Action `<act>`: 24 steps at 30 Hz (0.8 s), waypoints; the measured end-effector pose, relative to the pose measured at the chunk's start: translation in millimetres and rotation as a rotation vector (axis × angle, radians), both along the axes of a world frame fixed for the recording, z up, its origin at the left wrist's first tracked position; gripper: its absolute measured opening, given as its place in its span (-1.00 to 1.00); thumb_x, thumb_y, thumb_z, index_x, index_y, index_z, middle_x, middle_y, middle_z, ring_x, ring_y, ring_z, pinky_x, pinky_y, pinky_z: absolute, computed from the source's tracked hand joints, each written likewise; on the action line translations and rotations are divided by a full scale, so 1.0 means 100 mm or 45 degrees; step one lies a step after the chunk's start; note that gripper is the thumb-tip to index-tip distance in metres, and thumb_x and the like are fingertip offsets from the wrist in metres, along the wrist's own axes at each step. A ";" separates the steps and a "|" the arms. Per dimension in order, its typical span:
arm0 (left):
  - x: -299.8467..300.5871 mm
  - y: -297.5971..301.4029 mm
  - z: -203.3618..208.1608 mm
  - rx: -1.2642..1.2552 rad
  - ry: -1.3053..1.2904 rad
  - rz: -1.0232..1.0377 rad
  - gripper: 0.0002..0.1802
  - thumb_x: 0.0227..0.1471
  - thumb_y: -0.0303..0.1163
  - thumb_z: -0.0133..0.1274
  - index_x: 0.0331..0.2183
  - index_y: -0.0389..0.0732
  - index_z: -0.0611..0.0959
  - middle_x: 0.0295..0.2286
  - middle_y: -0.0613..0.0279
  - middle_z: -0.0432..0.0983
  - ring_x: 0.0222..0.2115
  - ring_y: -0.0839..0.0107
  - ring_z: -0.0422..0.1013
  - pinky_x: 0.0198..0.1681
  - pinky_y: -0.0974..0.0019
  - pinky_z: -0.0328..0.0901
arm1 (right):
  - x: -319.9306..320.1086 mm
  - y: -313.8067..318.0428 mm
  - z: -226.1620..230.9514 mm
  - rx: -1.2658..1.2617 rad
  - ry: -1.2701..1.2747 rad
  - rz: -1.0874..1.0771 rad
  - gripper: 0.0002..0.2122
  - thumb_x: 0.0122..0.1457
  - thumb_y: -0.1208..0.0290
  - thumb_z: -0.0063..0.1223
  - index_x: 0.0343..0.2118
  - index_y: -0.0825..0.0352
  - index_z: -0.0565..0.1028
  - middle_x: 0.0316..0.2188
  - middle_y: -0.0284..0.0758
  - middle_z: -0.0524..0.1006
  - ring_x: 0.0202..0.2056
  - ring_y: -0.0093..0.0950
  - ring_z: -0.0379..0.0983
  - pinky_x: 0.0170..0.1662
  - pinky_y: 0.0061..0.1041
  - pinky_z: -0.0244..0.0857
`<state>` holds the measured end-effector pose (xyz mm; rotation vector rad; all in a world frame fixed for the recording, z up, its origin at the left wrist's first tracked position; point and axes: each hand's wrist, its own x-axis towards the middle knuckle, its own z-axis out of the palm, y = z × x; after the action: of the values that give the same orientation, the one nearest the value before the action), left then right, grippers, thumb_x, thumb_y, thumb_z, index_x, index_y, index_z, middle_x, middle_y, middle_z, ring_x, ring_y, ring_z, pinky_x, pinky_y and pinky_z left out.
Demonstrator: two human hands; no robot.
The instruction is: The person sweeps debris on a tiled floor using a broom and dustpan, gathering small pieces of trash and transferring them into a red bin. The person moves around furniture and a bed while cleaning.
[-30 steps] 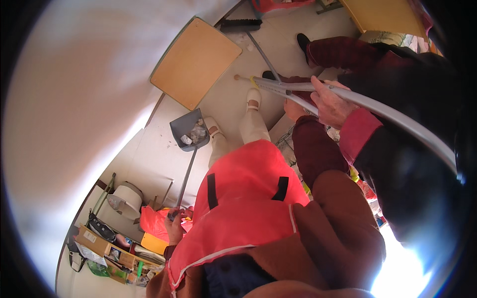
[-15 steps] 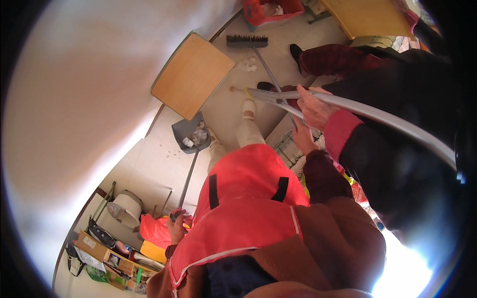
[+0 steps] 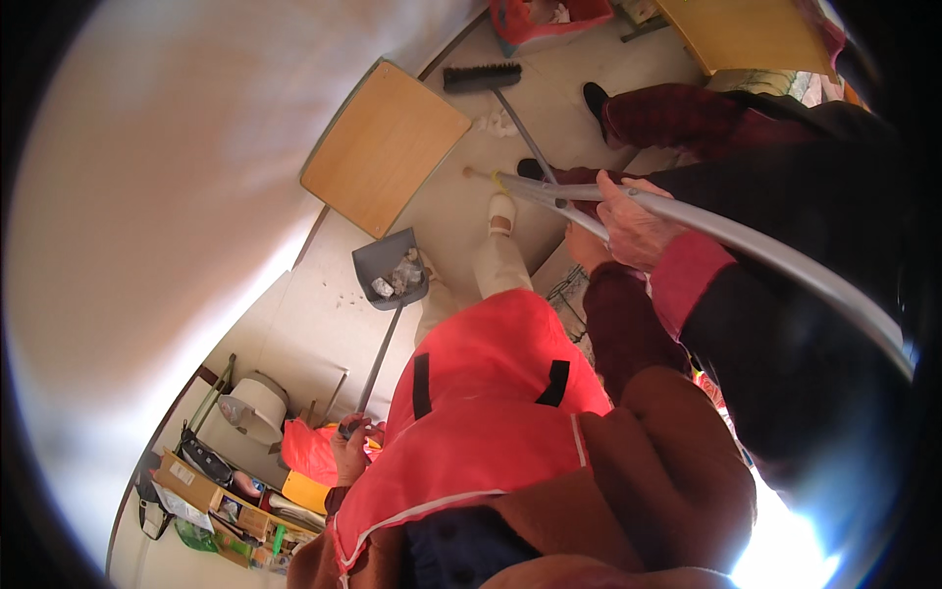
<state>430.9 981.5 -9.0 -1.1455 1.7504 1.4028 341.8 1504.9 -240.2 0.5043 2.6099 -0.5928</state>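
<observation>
Wrapped in the left grip [image 3: 348,453], fingers closed: handle of the grey dustpan [image 3: 376,259]. In the right grip [image 3: 587,247], curled round and partly hidden: handle of the broom [image 3: 482,78]. From the head view: dustpan at or just above the floor [image 3: 312,348], beside the wooden top's [image 3: 386,147] lower corner, with debris [image 3: 403,277] inside and crumbs [image 3: 341,297] to the left. Broom head near the floor's wall edge, close to white scraps [image 3: 498,123] and a red-lined bin [image 3: 561,30]. Across the broom handle, in the way: forked grey pole [image 3: 765,226] in a co-worker's hand [image 3: 638,226], with a dark shoe [image 3: 530,169] alongside. Farther along that wall edge: white bucket [image 3: 260,401].
</observation>
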 end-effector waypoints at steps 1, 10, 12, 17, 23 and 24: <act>-0.01 -0.03 -0.02 0.000 -0.005 -0.017 -0.76 -0.10 -0.56 -0.04 -0.28 -0.36 0.52 -0.43 0.12 0.51 -0.52 0.44 0.46 -0.36 0.44 0.34 | 0.33 0.13 -0.21 0.113 0.170 0.072 -0.62 0.05 0.44 -0.15 -0.02 0.35 0.29 -0.26 0.07 0.42 -0.18 -0.03 0.35 -0.14 -0.13 0.21; 0.01 0.03 0.00 0.080 0.010 0.027 -0.73 -0.05 -0.54 -0.06 -0.22 -0.36 0.47 -0.36 0.06 0.49 -0.50 0.36 0.48 -0.43 0.40 0.36 | 0.87 -0.10 0.78 -0.188 -0.079 -0.381 -0.54 0.03 0.48 -0.10 0.08 0.24 0.26 -0.31 0.08 0.45 -0.25 0.02 0.38 -0.21 -0.19 0.27; 0.02 -0.01 -0.04 0.075 0.002 -0.005 -0.74 -0.04 -0.54 -0.06 -0.22 -0.36 0.47 -0.35 0.06 0.49 -0.49 0.36 0.48 -0.42 0.41 0.36 | 0.91 0.02 0.29 -0.039 0.044 -0.244 -0.56 0.05 0.47 -0.11 0.06 0.26 0.27 -0.28 0.09 0.44 -0.21 0.00 0.37 -0.19 -0.21 0.26; -0.02 0.05 -0.01 0.051 0.035 -0.018 -0.75 -0.04 -0.56 -0.08 -0.23 -0.35 0.48 -0.36 0.06 0.49 -0.50 0.39 0.48 -0.42 0.42 0.35 | 0.30 0.10 -0.28 0.088 0.185 -0.006 -0.60 0.06 0.47 -0.13 0.03 0.29 0.30 -0.18 0.04 0.42 -0.13 -0.06 0.35 -0.12 -0.23 0.24; -0.03 0.16 0.00 0.011 -0.001 -0.019 -0.75 -0.07 -0.56 -0.05 -0.25 -0.33 0.49 -0.40 0.10 0.50 -0.54 0.44 0.45 -0.43 0.42 0.35 | 0.35 0.10 -0.02 0.102 0.018 0.061 -0.60 0.06 0.45 -0.13 0.03 0.29 0.30 -0.18 0.00 0.43 -0.12 -0.08 0.36 -0.11 -0.23 0.24; 0.02 0.20 0.00 -0.008 -0.006 0.017 -0.76 -0.07 -0.56 -0.05 -0.26 -0.33 0.50 -0.40 0.11 0.49 -0.54 0.46 0.44 -0.43 0.43 0.34 | 0.41 0.15 0.03 0.111 0.057 0.101 -0.60 0.06 0.45 -0.13 0.03 0.29 0.30 -0.18 0.00 0.43 -0.12 -0.09 0.36 -0.11 -0.23 0.24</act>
<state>432.9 1001.1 -8.7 -1.1650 1.7481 1.4026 382.6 1520.2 -236.9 0.4162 2.6940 -0.4711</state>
